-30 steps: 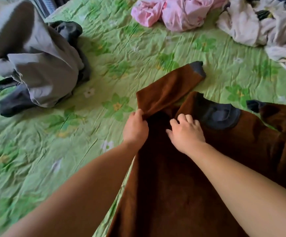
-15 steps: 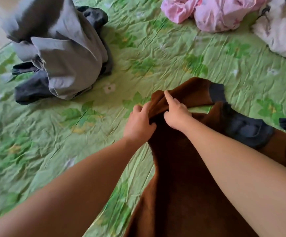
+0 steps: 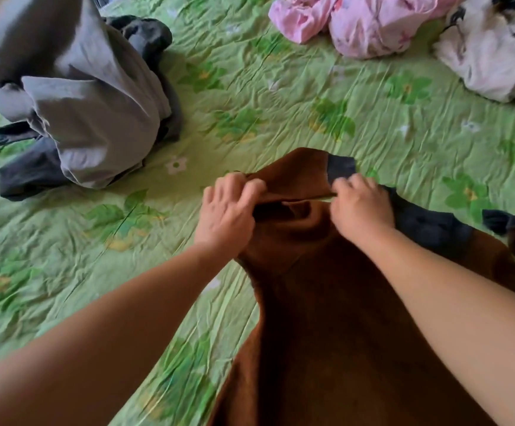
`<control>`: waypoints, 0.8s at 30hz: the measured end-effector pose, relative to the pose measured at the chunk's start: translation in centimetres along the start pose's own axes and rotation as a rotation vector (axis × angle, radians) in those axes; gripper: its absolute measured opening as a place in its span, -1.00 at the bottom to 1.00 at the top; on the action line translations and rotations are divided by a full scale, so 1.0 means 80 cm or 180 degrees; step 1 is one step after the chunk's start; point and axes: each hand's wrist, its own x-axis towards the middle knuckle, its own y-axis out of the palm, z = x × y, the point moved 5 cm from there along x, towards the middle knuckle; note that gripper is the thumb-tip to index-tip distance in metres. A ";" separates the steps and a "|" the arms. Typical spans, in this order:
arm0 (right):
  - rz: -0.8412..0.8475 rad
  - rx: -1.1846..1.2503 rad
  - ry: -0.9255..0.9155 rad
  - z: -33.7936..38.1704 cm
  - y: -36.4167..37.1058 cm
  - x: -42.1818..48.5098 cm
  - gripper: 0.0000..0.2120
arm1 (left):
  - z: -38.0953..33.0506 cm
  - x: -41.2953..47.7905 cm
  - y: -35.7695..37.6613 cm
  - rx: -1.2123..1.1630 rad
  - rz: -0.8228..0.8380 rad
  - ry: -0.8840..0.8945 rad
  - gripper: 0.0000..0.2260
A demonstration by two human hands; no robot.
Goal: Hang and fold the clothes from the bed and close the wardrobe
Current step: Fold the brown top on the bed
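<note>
Curls left fingers point(image 3: 248, 189) over a fold of the brown sleeve point(image 3: 293, 176), with the left hand point(image 3: 225, 213) gripping the cloth at the shoulder end. Pinches the same sleeve with right fingers point(image 3: 347, 183) right beside the dark cuff point(image 3: 340, 167), right hand point(image 3: 364, 210) knuckles up. Holds the sleeve pulled taut between the 2 hands, raised a little above the sweater point(image 3: 327, 333). Has the sweater spread on the green flowered sheet point(image 3: 250, 87), body running toward the near edge of view, under both forearms. Shows the dark collar point(image 3: 431, 226) just right of the right hand, and a 2nd dark cuff point(image 3: 496, 219) further right. Shows 3 other heaps on the sheet, all well apart from the sweater: a grey pile point(image 3: 96, 103) with darker cloth under it at far left, pink clothes point(image 3: 357, 23) at the top, and white clothes point(image 3: 490, 56) with dark patches at top right.
</note>
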 end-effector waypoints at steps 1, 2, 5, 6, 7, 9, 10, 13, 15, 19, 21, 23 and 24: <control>0.0255 -0.0192 0.0252 -0.033 0.007 -0.001 -0.68 | -0.025 0.006 0.007 -0.0039 0.0101 0.0651 -0.62; 0.0576 -0.0223 0.0431 -0.059 0.016 -0.002 -0.60 | -0.047 0.009 0.020 -0.0157 0.0433 0.1112 -0.66; 0.1218 0.0474 0.0765 -0.099 0.035 -0.003 -0.46 | -0.084 0.009 0.072 -0.0241 0.1817 0.1033 -0.52; 0.1248 0.0683 0.0903 -0.105 0.036 0.001 -0.43 | -0.086 0.012 0.083 -0.0156 0.1945 0.0790 -0.44; 0.1263 0.0748 0.1035 -0.111 0.034 0.006 -0.39 | -0.087 0.015 0.089 -0.0060 0.1947 0.0598 -0.38; 0.1386 0.0398 0.1075 -0.118 0.029 0.018 -0.36 | -0.087 0.022 0.093 0.0200 0.1816 0.0403 -0.32; 0.1463 0.0170 0.1005 -0.119 0.027 0.022 -0.43 | -0.086 0.026 0.093 0.0325 0.1795 0.0317 -0.33; 0.1212 0.0343 0.0875 -0.115 0.013 0.033 -0.77 | -0.080 0.038 0.089 0.0379 0.1990 0.0051 -0.53; 0.0485 0.0780 0.0801 -0.112 -0.005 0.041 -0.81 | -0.070 0.048 0.078 0.0340 0.1802 -0.0141 -0.66; 0.0324 0.0594 0.0437 -0.102 -0.006 0.042 -0.67 | -0.040 0.042 0.059 0.0341 0.1423 -0.0717 -0.68; 0.1000 0.0527 0.0576 -0.109 0.019 0.028 -0.42 | -0.039 0.031 0.062 0.0422 0.1476 -0.0706 -0.61; 0.1176 0.0554 0.0710 -0.130 0.039 0.005 -0.36 | -0.041 0.027 0.062 0.0379 0.1421 -0.0626 -0.54; 0.1112 0.0556 0.0786 -0.148 0.045 -0.011 -0.38 | -0.042 0.027 0.061 0.0348 0.1396 -0.0531 -0.51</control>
